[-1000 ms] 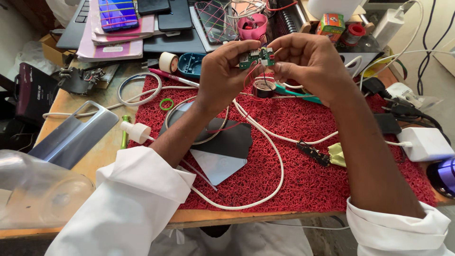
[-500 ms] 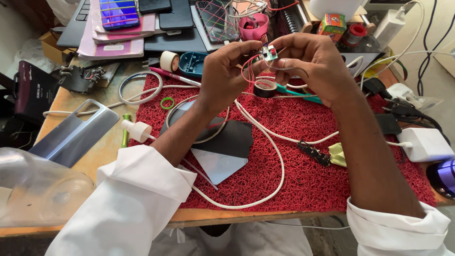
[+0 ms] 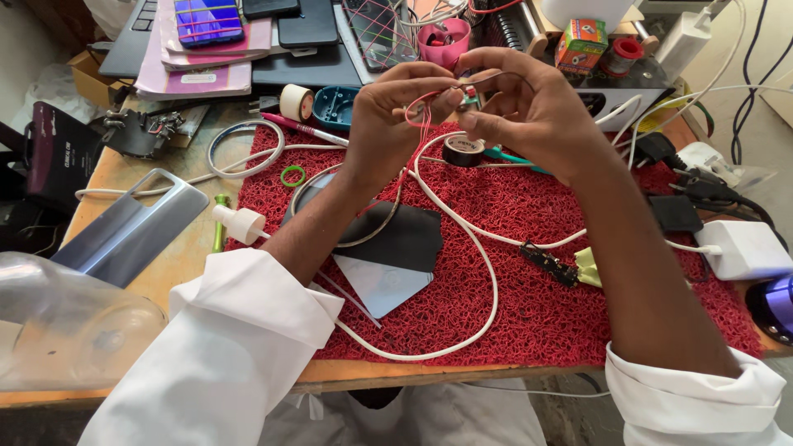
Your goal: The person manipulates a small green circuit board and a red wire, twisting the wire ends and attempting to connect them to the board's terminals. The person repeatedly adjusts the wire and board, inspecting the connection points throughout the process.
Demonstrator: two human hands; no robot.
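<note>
Both of my hands are raised above a red mat (image 3: 529, 322) on a cluttered wooden bench. My left hand (image 3: 396, 111) and my right hand (image 3: 529, 107) meet fingertip to fingertip around a small green circuit board (image 3: 471, 97) with thin red wires (image 3: 420, 116) looping off it toward the left hand. The left fingers pinch the red wire loop, while my right thumb and fingers hold the board. Most of the board is hidden by my fingers. A roll of dark tape (image 3: 462, 150) lies on the mat just below the hands.
A white cable (image 3: 487, 272) loops across the mat, with a black phone part (image 3: 405, 235) and a small connector board (image 3: 549, 264). A silver phone back cover (image 3: 132, 227) lies left. Phones and a laptop (image 3: 273, 41) sit behind; a white charger (image 3: 743, 248) is at right.
The small board has turned in my fingers and the hands have closed in on it. A red wire loop now shows at the left fingertips.
</note>
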